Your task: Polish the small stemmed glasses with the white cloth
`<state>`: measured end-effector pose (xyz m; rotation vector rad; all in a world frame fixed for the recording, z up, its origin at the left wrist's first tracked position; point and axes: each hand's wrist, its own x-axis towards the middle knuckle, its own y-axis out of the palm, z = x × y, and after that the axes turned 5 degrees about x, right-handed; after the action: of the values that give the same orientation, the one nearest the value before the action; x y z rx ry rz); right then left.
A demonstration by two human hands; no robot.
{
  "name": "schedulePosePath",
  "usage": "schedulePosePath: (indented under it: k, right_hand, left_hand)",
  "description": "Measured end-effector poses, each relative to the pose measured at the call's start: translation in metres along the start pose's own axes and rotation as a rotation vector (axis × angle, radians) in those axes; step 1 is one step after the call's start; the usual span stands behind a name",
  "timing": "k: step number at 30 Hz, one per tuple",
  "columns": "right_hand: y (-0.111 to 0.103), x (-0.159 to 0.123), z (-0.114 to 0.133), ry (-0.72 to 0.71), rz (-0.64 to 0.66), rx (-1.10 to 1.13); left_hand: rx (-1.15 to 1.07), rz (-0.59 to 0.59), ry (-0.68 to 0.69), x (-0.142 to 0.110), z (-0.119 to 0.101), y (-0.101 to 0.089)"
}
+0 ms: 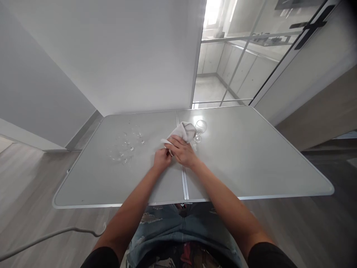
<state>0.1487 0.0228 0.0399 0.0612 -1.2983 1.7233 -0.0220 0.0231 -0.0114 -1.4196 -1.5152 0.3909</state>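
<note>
A white cloth (182, 130) is bunched above the middle seam of the table. Over its lower part lies my right hand (182, 150), fingers curled around the fabric. My left hand (162, 159) is closed just below and left of it, close to the cloth's lower edge. What the left fingers grip is hidden, and whether a glass is inside the cloth cannot be seen. A clear stemmed glass (200, 126) stands upright just right of the cloth. Several more clear glasses (126, 144) are grouped on the left half, their outlines faint.
The pale folding table (251, 160) has a metal rim and a central seam (184, 184). A white wall (139, 56) rises behind it, beside a glass-paned door (237, 56) at the right. A grey cable (55, 233) hangs at lower left.
</note>
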Motion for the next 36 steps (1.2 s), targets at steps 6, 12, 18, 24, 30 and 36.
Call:
schedulePosePath:
  k: [6, 12, 18, 24, 30, 36]
  right_hand:
    - [-0.001, 0.003, -0.008, 0.351, -0.087, 0.057]
    - [-0.015, 0.001, -0.024, 0.636, -0.082, 0.639]
    - [-0.006, 0.004, -0.018, 0.725, -0.385, 1.105]
    - [0.040, 0.010, -0.001, 0.600, -0.431, 1.292]
    - [0.038, 0.007, 0.006, 0.454, -0.276, 0.969]
    - [0.027, 0.003, 0.001, 0.495, -0.248, 0.757]
  left_hand:
    - [0.340, 0.177, 0.270, -0.004, -0.003, -0.007]
    - [0.307, 0.148, 0.315, -0.005, -0.006, -0.016]
    - [-0.048, 0.022, 0.149, -0.002, -0.007, -0.014]
    - [-0.415, -0.177, -0.124, 0.002, -0.016, -0.014]
    - [-0.435, -0.300, -0.199, 0.010, -0.010, -0.014]
    - [-0.469, -0.173, -0.081, 0.011, -0.007, -0.017]
